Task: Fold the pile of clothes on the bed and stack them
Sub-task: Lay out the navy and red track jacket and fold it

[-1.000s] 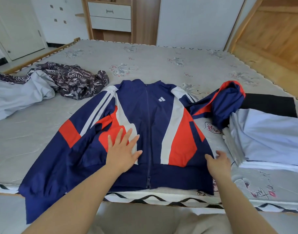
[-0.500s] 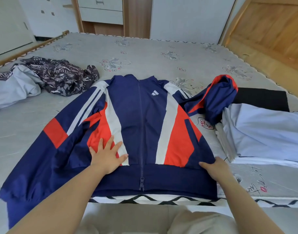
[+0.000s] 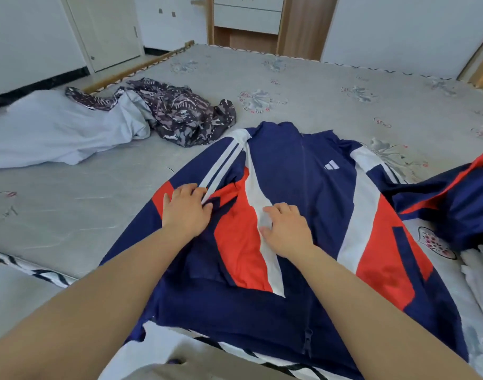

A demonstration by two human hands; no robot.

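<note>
One navy, red and white jacket [image 3: 297,215] lies face-up on the bed [image 3: 317,86]. The left hand [image 3: 184,209] pinches its sleeve fold; the right hand [image 3: 285,229] presses flat on the chest, fingers relaxed. Two unfolded garments, one patterned [image 3: 180,111] and one pale grey [image 3: 56,133], lie far left.

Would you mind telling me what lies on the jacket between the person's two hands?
In the head view, a red panel of the jacket fills the gap between the left hand and right hand, with a dark blue fold crossing it.
</note>
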